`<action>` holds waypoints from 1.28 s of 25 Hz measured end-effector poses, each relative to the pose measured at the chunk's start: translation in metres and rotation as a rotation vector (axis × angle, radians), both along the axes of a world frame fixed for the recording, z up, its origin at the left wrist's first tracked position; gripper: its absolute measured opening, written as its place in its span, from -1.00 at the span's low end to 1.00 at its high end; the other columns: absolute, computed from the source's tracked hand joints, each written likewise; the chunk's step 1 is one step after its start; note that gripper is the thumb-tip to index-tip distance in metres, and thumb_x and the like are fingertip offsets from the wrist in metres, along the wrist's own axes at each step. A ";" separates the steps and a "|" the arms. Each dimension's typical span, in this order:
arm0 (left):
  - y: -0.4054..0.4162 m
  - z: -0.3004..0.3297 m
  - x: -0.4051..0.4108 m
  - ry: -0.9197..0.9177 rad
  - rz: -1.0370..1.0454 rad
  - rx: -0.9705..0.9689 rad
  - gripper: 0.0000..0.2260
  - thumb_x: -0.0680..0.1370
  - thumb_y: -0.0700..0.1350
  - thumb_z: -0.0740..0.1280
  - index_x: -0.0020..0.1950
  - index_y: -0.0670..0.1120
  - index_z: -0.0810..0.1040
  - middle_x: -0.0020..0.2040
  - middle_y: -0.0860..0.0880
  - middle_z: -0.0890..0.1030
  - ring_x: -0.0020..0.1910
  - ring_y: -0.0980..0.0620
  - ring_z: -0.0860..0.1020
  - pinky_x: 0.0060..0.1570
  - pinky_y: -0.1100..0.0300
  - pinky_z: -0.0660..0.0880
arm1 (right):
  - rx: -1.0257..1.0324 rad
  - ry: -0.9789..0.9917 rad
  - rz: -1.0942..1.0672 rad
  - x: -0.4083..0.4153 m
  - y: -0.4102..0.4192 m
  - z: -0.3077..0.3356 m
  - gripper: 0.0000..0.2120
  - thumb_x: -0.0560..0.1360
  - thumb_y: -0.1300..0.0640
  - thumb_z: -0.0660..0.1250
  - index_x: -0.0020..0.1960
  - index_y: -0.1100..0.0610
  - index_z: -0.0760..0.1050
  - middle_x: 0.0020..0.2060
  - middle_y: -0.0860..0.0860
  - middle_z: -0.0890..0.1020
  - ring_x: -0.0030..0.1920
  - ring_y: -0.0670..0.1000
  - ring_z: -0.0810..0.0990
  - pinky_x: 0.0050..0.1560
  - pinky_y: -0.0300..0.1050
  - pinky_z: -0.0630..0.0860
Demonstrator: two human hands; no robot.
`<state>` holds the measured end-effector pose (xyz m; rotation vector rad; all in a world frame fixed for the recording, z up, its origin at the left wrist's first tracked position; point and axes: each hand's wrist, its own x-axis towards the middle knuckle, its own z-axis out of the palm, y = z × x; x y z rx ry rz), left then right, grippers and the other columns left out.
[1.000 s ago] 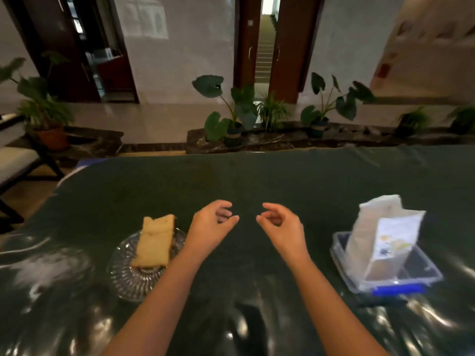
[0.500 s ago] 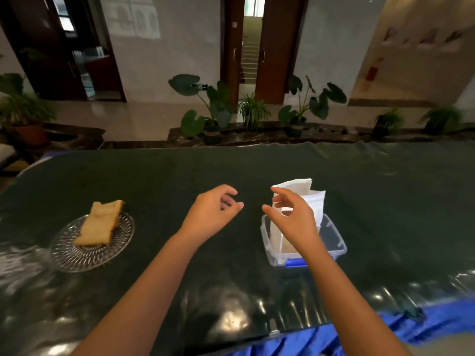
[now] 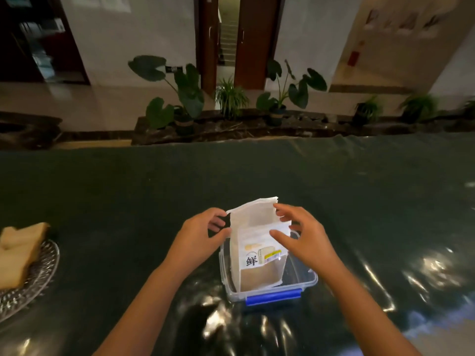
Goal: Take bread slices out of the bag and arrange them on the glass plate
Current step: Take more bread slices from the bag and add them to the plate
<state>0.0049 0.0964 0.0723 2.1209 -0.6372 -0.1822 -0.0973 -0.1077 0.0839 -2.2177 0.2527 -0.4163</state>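
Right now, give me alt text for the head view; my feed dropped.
Both hands, left hand and right hand, flank the top of a white bread bag standing in a clear plastic box. At far left, bread slices lie on a glass plate.

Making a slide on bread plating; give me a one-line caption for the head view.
Both hands, left and right, reach the bread bag standing in a clear box.

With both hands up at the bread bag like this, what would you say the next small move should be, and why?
Probably pull the bag's top edges apart. The left hand and right hand flank its folded top, fingers open, no firm grip visible. It stands upright in the plastic box, and the glass plate holds bread.
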 end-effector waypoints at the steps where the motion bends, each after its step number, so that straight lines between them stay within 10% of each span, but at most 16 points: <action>1: -0.009 -0.003 0.005 0.005 -0.013 0.028 -0.71 0.44 -0.05 0.41 0.14 0.07 0.50 -0.04 0.13 0.59 -0.07 0.24 0.56 -0.10 0.35 0.46 | -0.013 0.016 0.015 0.006 -0.012 -0.002 -0.54 0.37 0.12 0.44 0.21 -0.12 0.43 0.05 -0.12 0.53 0.04 -0.15 0.54 0.04 -0.25 0.51; 16: -0.124 -0.025 -0.001 0.043 0.576 0.481 -0.68 0.33 0.16 0.41 -0.20 0.05 0.33 -0.27 0.05 0.60 -0.31 0.03 0.55 -0.46 0.20 0.31 | -0.816 0.079 1.035 0.103 -0.119 -0.027 -0.48 0.38 -0.21 0.26 0.29 -0.07 0.39 0.28 -0.06 0.47 0.34 -0.03 0.33 0.35 -0.01 0.19; 25: -0.105 -0.027 -0.031 0.091 0.750 0.315 -0.81 0.36 -0.22 0.39 -0.25 -0.01 0.41 -0.35 0.01 0.56 -0.33 0.00 0.54 -0.36 0.05 0.50 | -0.785 0.061 1.089 0.084 -0.163 -0.031 -0.57 0.36 -0.25 0.26 0.17 -0.11 0.47 0.03 -0.16 0.62 0.12 -0.11 0.52 0.36 -0.01 0.13; 32: -0.097 -0.025 -0.050 0.096 0.720 0.210 -0.78 0.39 -0.23 0.41 -0.30 0.05 0.46 -0.35 0.05 0.57 -0.34 0.15 0.54 -0.47 0.42 0.46 | -0.925 0.026 1.080 0.053 -0.175 -0.020 -0.66 0.41 -0.23 0.19 0.04 -0.10 0.55 -0.13 -0.20 0.66 -0.05 -0.18 0.60 0.32 0.06 0.23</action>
